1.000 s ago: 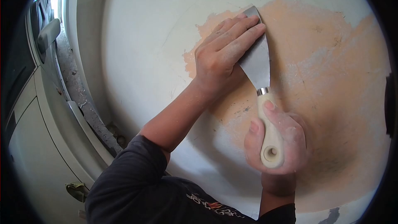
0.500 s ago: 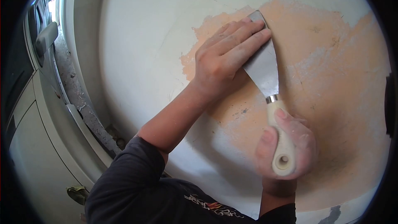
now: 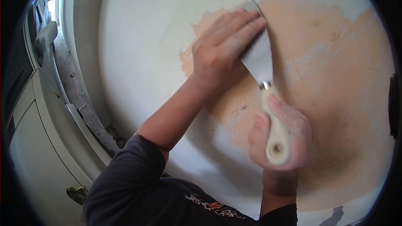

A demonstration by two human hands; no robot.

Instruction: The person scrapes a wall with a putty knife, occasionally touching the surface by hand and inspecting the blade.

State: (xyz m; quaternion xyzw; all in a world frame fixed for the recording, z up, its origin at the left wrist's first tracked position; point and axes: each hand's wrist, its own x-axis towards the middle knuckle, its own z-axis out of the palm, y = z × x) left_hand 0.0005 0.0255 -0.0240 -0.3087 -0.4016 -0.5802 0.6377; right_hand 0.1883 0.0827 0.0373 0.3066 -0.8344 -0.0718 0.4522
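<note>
My right hand (image 3: 295, 132) is wrapped round the cream handle of a putty knife (image 3: 261, 58), its thumb along the top of the handle. The wide metal blade points up and slightly left against a pale panel (image 3: 142, 42) with a large peach-coloured patch (image 3: 301, 29). My left hand (image 3: 222, 44) lies with straight fingers over the upper part of the blade, its fingertips near the blade's right edge. The blade's left side is partly hidden under those fingers.
At the left stands a light-coloured car (image 3: 42, 142) with its side mirror (image 3: 46, 37). A gritty strip of ground (image 3: 75, 88) runs between it and the panel. A greenish cloth-like thing (image 3: 76, 194) sits at lower left.
Both hands and the putty knife have slid up and to the left across the panel. The grip on the handle and the flat left hand on the blade stay the same.
</note>
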